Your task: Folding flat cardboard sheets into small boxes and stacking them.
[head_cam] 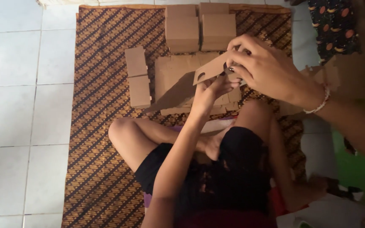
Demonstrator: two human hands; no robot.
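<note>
Both hands pinch a flat cardboard blank (211,69): left hand (216,86) beneath, right hand (260,65) on top. I judge it light, stiff, creasable; grip edges.

A brown patterned mat (102,139) covers white floor tiles (17,105), with folded cardboard boxes (200,29) stacked at its far edge.

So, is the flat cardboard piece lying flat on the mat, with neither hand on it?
No: both the left hand and the right hand hold the cardboard piece raised above the patterned mat.
</note>
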